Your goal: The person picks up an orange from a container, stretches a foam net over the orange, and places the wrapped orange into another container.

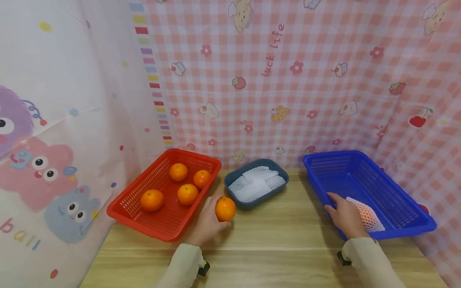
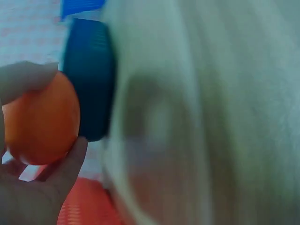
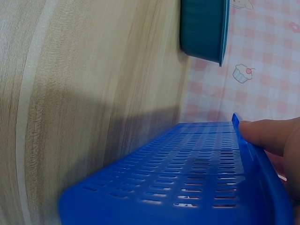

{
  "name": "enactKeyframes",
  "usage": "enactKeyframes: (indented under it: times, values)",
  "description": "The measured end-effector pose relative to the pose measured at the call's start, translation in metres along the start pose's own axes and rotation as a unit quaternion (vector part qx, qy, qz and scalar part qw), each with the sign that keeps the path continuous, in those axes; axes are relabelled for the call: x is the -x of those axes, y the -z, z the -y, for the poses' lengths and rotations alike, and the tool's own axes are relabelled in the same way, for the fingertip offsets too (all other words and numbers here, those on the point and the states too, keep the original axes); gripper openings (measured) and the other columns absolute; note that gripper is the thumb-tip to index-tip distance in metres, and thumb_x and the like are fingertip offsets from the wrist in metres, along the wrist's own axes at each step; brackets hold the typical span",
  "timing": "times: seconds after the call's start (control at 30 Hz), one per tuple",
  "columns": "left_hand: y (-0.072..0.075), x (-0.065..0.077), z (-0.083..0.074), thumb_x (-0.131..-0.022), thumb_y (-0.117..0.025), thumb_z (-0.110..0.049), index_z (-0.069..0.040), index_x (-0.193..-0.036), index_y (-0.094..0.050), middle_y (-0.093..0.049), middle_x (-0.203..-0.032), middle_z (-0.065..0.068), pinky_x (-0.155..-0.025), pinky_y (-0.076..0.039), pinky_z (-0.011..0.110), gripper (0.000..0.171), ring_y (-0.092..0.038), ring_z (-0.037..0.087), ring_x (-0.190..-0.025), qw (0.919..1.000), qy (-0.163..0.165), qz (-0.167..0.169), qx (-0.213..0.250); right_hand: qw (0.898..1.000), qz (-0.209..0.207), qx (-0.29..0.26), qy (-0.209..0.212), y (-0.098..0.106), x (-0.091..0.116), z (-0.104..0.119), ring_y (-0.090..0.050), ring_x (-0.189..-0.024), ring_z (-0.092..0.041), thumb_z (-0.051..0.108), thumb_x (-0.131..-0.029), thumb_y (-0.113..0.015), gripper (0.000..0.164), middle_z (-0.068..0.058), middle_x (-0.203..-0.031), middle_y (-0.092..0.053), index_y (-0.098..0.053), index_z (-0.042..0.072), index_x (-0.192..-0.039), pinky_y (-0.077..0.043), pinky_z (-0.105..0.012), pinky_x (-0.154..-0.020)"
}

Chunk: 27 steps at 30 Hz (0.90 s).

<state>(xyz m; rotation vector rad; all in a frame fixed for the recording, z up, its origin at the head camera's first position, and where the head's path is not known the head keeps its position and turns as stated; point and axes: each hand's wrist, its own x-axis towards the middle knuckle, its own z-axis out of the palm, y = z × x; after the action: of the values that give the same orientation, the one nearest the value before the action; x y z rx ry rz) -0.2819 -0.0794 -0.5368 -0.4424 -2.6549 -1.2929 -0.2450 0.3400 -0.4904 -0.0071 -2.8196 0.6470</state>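
Observation:
My left hand (image 1: 210,222) holds an orange (image 1: 225,209) between thumb and fingers, over the table just right of the red basket (image 1: 163,236). The left wrist view shows the same orange (image 2: 44,122) up close, thumb and fingers on opposite sides of it. My right hand (image 1: 345,216) is over the left rim of the blue basket (image 1: 392,234), its thumb (image 3: 262,133) right at the rim in the right wrist view; its other fingers are mostly hidden there. Beside that hand, inside the blue basket, lies an orange in a white foam net (image 1: 369,216).
Several oranges (image 1: 187,195) lie in the red basket. Between the baskets, a dark teal tray (image 1: 248,205) holds a pile of white foam nets (image 1: 257,184). A pink checked cloth (image 1: 266,100) hangs behind the wooden table (image 1: 266,248).

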Motion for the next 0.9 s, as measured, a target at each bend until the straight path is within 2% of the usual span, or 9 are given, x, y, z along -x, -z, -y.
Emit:
enactKeyframes:
  times: [0.23, 0.47, 0.67, 0.9]
  values:
    - [-0.027, -0.003, 0.015, -0.058, -0.09, -0.001, -0.01, -0.134, -0.045, -0.043, -0.126, 0.01, -0.099, -0.038, 0.05, 0.089, -0.046, 0.031, -0.114, 0.9994, 0.003, -0.025, -0.023, 1.0, 0.003, -0.001, -0.005, -0.001, 0.0, 0.001, -0.057, -0.101, -0.052, 0.01, -0.091, -0.066, 0.048, -0.034, -0.116, -0.059, -0.051, -0.007, -0.132, -0.045, -0.062, -0.079]
    - [-0.041, -0.007, 0.02, -0.055, -0.09, 0.005, -0.009, -0.134, -0.042, -0.044, -0.127, 0.013, -0.102, -0.038, 0.052, 0.094, -0.046, 0.037, -0.115, 0.999, -0.01, -0.03, -0.032, 1.0, 0.002, 0.004, -0.014, -0.001, 0.0, -0.001, -0.057, -0.101, -0.052, 0.011, -0.091, -0.066, 0.048, -0.033, -0.117, -0.059, -0.051, -0.006, -0.133, -0.045, -0.061, -0.08]
    - [-0.043, -0.003, 0.027, -0.057, -0.088, 0.008, -0.007, -0.137, -0.04, -0.037, -0.139, 0.018, -0.104, -0.035, 0.055, 0.095, -0.042, 0.041, -0.123, 0.9991, -0.015, -0.023, -0.032, 1.0, -0.001, 0.004, -0.006, -0.005, 0.0, -0.001, -0.058, -0.101, -0.051, 0.011, -0.091, -0.066, 0.047, -0.032, -0.116, -0.06, -0.052, -0.006, -0.132, -0.046, -0.061, -0.08]
    - [-0.038, -0.002, 0.024, -0.061, -0.09, -0.001, -0.012, -0.14, -0.039, -0.031, -0.146, 0.018, -0.104, -0.034, 0.058, 0.095, -0.038, 0.043, -0.128, 0.9996, -0.002, -0.008, -0.026, 1.0, -0.004, 0.009, -0.007, -0.001, 0.0, -0.001, -0.057, -0.101, -0.052, 0.011, -0.09, -0.066, 0.047, -0.033, -0.116, -0.06, -0.052, -0.007, -0.132, -0.045, -0.061, -0.08]
